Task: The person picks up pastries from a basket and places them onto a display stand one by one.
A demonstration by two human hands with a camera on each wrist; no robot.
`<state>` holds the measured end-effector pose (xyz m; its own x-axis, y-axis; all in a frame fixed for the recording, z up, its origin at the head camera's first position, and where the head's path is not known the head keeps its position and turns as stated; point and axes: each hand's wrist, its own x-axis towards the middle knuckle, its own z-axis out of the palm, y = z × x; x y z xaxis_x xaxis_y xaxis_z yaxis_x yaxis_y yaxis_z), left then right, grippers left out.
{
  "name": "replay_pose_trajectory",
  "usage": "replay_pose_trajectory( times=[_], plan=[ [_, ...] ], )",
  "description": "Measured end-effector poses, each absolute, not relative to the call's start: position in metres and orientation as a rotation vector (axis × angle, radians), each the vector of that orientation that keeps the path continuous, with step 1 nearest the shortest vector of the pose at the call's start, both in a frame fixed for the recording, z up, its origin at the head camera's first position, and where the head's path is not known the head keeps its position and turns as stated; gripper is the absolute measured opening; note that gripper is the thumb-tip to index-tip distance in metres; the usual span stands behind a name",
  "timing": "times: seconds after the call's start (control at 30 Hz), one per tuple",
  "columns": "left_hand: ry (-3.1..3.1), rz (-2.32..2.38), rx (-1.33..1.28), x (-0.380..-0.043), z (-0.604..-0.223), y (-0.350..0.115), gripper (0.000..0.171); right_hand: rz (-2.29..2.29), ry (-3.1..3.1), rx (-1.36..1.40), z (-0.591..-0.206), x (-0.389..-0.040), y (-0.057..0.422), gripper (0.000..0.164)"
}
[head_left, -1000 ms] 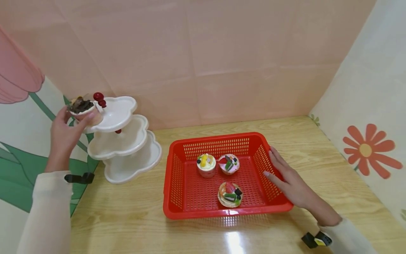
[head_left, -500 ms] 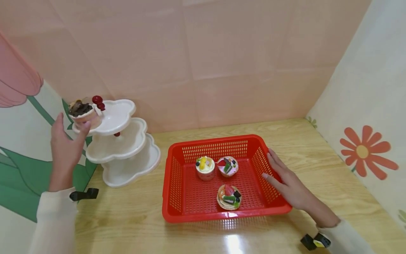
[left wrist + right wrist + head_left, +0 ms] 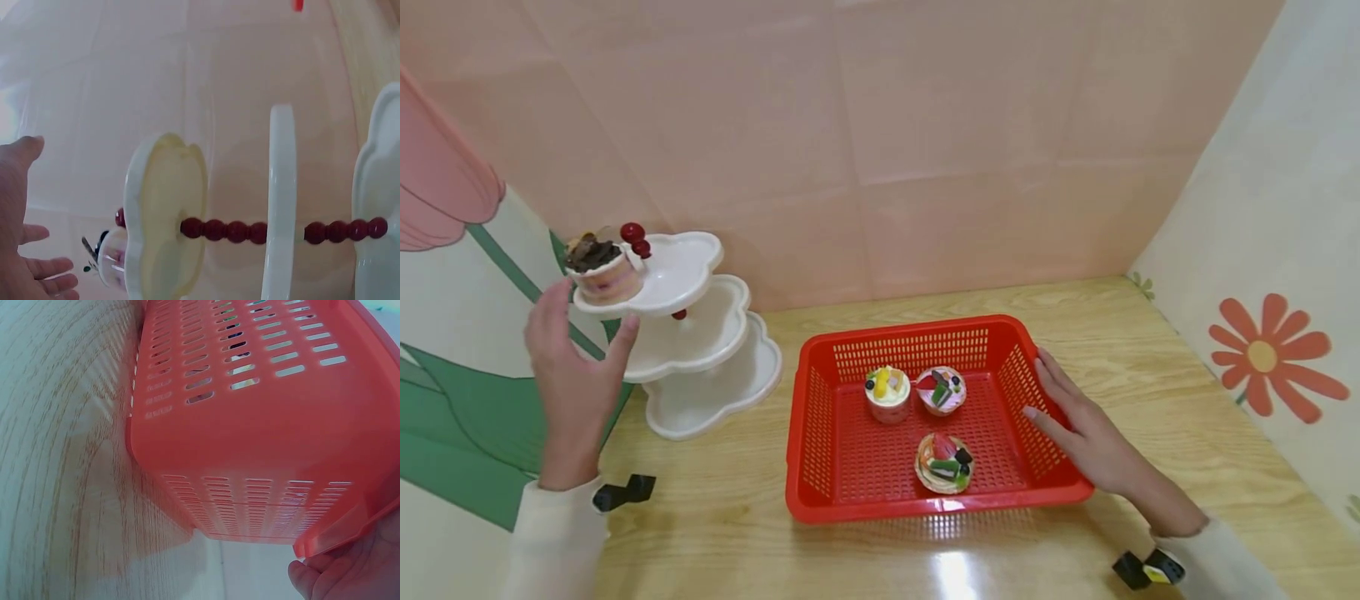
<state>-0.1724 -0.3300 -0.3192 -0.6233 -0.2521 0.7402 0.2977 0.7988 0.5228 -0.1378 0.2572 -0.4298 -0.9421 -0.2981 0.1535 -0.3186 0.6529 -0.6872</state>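
A cupcake (image 3: 608, 277) with dark chocolate curls on top sits on the left of the top tier of a white three-tier cake stand (image 3: 679, 287). Just below and left of it, my left hand (image 3: 574, 375) is apart from the cupcake, thumb and fingers spread with nothing between them. In the left wrist view that hand (image 3: 22, 237) is beside the top tier. My right hand (image 3: 1086, 433) holds the right rim of a red plastic basket (image 3: 917, 502), thumb over the inner side. Its fingertips (image 3: 304, 575) curl under the rim in the right wrist view.
Inside the basket stand a yellow-fruit cupcake (image 3: 888, 400), a pink-cream cupcake (image 3: 942, 392) and a cream cupcake with fruit (image 3: 943, 464). Red beads (image 3: 236, 232) form the stand's post. A pink wall covering (image 3: 925, 167) rises behind the wooden table (image 3: 715, 517).
My left hand has let go of the chocolate cupcake and drawn back, down and slightly right. The cupcake stays on the top tier. The right hand keeps its place on the basket.
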Motion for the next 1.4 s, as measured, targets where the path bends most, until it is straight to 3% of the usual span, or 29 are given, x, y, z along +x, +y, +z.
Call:
replay_pose_trajectory(
  times=[0.23, 0.43, 0.8, 1.4],
  plan=[
    [-2.049, -1.011, -0.086, -0.164, -0.326, -0.304, 0.048, 1.178, -2.838, 0.526, -0.43, -0.138, 0.258, 0.073],
    [-2.131, -1.322, -0.271, -0.159, -0.33, -0.279, 0.041, 1.176, -2.842, 0.526, -0.431, -0.139, 0.258, 0.073],
    [-2.411, -1.614, -0.461, -0.168, -0.339, -0.239, 0.041, 1.186, -2.833, 0.537, -0.43, -0.139, 0.258, 0.072],
    [-2.849, -1.319, -0.7, -0.2, -0.349, -0.189, 0.057, 1.197, -2.805, 0.536, -0.433, -0.137, 0.258, 0.07]
  ],
)
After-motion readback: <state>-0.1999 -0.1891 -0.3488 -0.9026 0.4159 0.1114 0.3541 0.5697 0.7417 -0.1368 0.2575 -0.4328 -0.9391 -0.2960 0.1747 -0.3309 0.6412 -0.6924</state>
